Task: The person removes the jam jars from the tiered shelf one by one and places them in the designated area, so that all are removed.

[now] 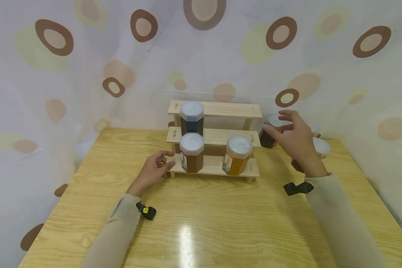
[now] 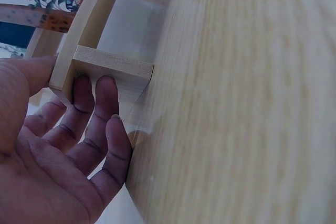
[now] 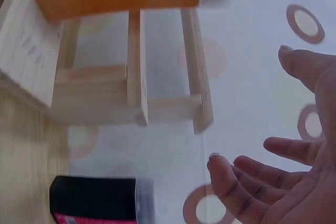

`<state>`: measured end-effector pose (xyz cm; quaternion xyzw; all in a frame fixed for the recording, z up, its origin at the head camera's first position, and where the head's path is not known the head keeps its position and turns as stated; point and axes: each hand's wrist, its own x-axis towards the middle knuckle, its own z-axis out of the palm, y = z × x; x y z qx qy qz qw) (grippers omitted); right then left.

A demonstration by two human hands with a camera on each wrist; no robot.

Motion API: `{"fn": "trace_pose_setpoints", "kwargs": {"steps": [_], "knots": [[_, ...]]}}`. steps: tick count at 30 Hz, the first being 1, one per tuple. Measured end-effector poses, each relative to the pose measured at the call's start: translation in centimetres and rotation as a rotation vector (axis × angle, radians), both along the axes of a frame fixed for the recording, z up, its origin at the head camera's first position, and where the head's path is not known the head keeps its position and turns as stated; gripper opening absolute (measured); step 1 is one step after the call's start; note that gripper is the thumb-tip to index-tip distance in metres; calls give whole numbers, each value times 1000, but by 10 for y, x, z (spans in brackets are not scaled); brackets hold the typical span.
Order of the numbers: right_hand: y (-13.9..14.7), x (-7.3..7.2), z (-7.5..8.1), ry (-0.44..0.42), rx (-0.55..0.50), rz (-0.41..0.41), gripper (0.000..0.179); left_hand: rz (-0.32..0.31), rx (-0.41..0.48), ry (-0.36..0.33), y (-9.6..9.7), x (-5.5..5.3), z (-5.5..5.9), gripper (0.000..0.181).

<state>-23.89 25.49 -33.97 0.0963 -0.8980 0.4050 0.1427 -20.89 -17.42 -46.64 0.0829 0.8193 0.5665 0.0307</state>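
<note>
A three-tier wooden shelf (image 1: 221, 109) stands at the table's far middle. A dark jar (image 1: 191, 120) sits on its middle tier; a brown jar (image 1: 191, 153) and an amber jar (image 1: 238, 155) sit on the bottom tier. My left hand (image 1: 165, 160) rests its fingertips (image 2: 94, 85) against the left end block of the shelf (image 2: 113, 69) and holds nothing. My right hand (image 1: 281, 124) hovers open beside a dark jar (image 1: 267, 138) standing on the table right of the shelf. In the right wrist view the spread hand (image 3: 252, 108) is apart from that dark jar (image 3: 97, 200).
Another white-lidded jar (image 1: 321, 147) stands on the table, partly hidden behind my right wrist. The wooden table (image 1: 201, 230) is walled in by a spotted cloth backdrop (image 1: 87, 74) at the back and both sides. The shelf's top tier is bare.
</note>
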Motion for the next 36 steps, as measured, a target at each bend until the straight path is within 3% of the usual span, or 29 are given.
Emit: {"fn": "trace_pose_setpoints", "kwargs": {"steps": [8,13,22,29,32,36], "knots": [[-38,-10,19,23,41,137,72,-8,-14,10,1,1,3,36],[-64,-13,28,-6,21,211,75,-15,-15,9,1,0,2,35],[-107,-20,34,2,60,322,69,-11,15,-14,0,0,1,36],[-132,-28,34,-45,76,356,73,-18,20,-35,1,0,3,39],[-144,-30,35,-62,90,377,77,-18,19,-36,3,1,7,38],[-154,-29,35,-59,101,397,79,-25,7,-42,9,8,23,37]]}}
